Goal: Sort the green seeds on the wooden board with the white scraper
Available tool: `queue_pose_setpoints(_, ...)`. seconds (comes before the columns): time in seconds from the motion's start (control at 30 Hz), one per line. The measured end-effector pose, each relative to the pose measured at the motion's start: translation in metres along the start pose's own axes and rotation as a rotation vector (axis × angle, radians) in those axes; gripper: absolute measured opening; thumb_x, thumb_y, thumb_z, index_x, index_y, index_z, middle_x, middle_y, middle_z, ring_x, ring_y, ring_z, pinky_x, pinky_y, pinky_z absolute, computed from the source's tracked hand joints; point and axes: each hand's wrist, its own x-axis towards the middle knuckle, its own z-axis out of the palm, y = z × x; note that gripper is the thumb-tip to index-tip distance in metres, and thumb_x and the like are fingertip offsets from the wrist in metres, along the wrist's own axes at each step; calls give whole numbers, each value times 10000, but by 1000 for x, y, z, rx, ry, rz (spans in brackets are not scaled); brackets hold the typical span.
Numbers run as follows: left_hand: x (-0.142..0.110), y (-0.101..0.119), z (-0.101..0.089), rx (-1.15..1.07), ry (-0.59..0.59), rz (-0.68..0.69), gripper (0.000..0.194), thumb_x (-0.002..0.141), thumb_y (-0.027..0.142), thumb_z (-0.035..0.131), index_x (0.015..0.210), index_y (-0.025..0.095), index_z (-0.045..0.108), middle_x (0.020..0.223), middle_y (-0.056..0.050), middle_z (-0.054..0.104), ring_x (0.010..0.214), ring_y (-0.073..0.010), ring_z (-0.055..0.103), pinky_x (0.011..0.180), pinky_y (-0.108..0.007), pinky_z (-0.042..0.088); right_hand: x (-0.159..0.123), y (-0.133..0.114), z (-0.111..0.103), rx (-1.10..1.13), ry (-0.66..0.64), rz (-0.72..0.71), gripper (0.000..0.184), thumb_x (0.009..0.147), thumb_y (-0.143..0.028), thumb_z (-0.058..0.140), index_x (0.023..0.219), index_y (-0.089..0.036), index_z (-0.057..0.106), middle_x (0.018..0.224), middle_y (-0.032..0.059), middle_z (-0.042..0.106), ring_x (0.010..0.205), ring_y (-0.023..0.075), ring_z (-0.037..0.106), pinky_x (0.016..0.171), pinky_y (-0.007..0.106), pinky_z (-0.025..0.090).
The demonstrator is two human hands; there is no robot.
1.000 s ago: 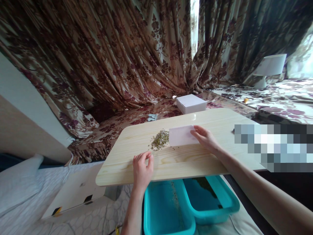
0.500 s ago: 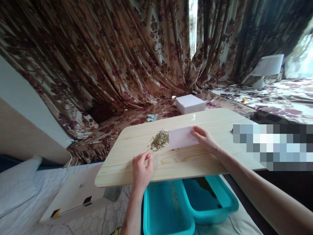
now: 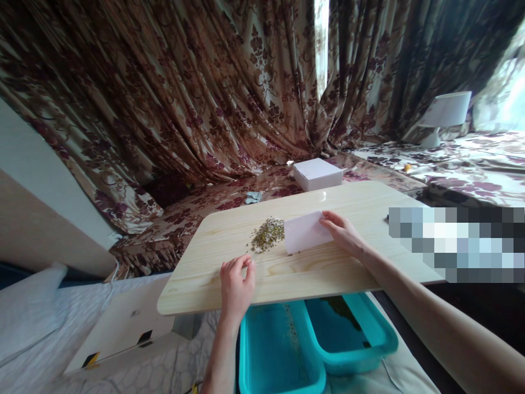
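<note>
On the wooden table [image 3: 197, 273] lies a loose pile of small greenish-yellow and pale grains [image 3: 267, 235]. My right hand [image 3: 337, 227] grips a white card [image 3: 305, 232] by its right end, thumb against fingers. The card stands tilted, its left edge touching the right side of the pile. A few stray grains sit under its lower edge. At the table's front edge, my left hand [image 3: 238, 282] rests just below the pile. Its fingers are loosely bent with the thumb a little apart, and nothing shows in them.
Two turquoise tubs [image 3: 283, 350] stand below the table's front edge, the right one holding some dark green material. Behind the table are a white box [image 3: 318, 174] and a folded grey-blue cloth [image 3: 253, 197]. A white board-like box [image 3: 118, 323] lies at left; a lamp [image 3: 445, 112] stands far right.
The card's left end has tilted slightly, and a narrow bit more of the pile's right side shows. My left hand stays in place on the table.
</note>
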Motion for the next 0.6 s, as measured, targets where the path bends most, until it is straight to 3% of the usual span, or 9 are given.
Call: queue_pose_setpoints(0.6, -1, -1, 1, -12, 8, -14, 227, 861, 327, 474, 933, 197, 644, 903, -61, 685, 874, -212, 612, 931, -413, 402, -4, -8, -6, 13, -86, 71, 227, 665, -342, 569, 823, -184, 606, 733, -15, 612, 655, 141, 525, 592, 241, 390)
